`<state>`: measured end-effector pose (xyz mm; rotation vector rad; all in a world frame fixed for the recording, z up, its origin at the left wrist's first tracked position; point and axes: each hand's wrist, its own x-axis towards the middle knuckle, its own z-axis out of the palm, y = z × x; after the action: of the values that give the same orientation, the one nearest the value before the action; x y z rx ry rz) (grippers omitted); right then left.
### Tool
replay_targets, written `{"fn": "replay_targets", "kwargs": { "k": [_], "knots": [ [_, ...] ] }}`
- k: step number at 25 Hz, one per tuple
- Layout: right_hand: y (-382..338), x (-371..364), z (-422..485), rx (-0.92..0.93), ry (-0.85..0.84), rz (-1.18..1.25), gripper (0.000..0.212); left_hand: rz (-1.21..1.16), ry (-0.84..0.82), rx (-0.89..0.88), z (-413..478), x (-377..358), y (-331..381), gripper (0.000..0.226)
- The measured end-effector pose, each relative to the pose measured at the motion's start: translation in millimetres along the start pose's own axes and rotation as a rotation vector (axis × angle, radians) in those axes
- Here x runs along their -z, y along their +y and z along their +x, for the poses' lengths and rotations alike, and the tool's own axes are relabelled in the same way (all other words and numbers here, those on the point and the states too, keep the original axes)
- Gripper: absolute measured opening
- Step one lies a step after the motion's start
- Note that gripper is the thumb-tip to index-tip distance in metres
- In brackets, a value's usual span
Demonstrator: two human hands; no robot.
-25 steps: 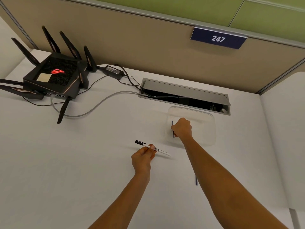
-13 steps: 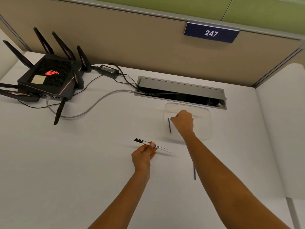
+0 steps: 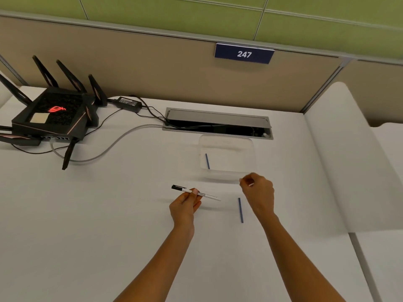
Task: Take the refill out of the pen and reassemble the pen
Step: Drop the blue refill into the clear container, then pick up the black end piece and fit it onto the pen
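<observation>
My left hand (image 3: 185, 204) pinches a white pen (image 3: 196, 192) with a black cap near its middle and holds it level just above the desk, cap end pointing left. A thin blue refill (image 3: 207, 161) lies in the left part of a clear plastic tray (image 3: 246, 147). A second blue refill (image 3: 240, 210) lies on the desk between my two hands. My right hand (image 3: 258, 192) hovers at the tray's near edge, fingers loosely curled, with nothing in it.
A black router (image 3: 52, 118) with several antennas stands at the far left, its cables (image 3: 113, 144) running to an open metal cable hatch (image 3: 218, 118) behind the tray. A beige partition with a "247" sign (image 3: 244, 54) closes the back.
My right hand has let go of the blue refill inside the tray and drawn back towards me to the tray's near edge. My left hand keeps the pen in about the same place.
</observation>
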<state>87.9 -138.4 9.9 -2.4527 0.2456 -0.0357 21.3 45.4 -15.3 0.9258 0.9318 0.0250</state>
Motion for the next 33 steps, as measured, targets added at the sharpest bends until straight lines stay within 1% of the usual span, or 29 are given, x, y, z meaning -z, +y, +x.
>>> {"fn": "replay_targets", "kwargs": {
  "k": [4,7,10,13,16,20,22,25,27,29,33],
  "knots": [
    [41,-16,-29,-0.179,-0.121,-0.092,0.013,0.011,0.001,-0.001,-12,3,-4,0.02],
    [54,-27,-41,-0.256,-0.195,-0.133,0.015,0.022,-0.002,-0.006,-18,5,-6,0.019],
    [55,-34,-44,-0.247,-0.233,-0.17,0.016,0.03,0.011,-0.02,-22,8,-7,0.017],
    [52,-38,-43,-0.227,-0.265,-0.236,0.012,0.03,0.018,-0.023,-25,10,-9,0.014],
    [52,-41,-43,-0.239,-0.266,-0.235,0.01,0.024,0.02,-0.02,-27,11,-10,0.015],
    [53,-39,-44,-0.278,-0.254,-0.153,0.009,0.014,0.014,-0.02,-29,10,-9,0.018],
    [53,-35,-45,-0.285,-0.232,-0.05,0.006,0.001,0.011,-0.014,-30,9,-7,0.019],
    [49,-22,-50,-0.192,-0.216,0.105,0.003,-0.021,0.005,-0.009,-30,6,-4,0.021],
    [44,-12,-54,-0.111,-0.219,0.172,0.011,-0.032,-0.007,-0.011,-29,4,-2,0.023],
    [39,-2,-59,-0.052,-0.213,0.234,0.013,-0.042,-0.023,-0.004,-29,1,-1,0.024],
    [34,13,-67,0.012,-0.186,0.339,0.019,-0.079,-0.044,0.026,-29,-6,2,0.026]
  ]
}}
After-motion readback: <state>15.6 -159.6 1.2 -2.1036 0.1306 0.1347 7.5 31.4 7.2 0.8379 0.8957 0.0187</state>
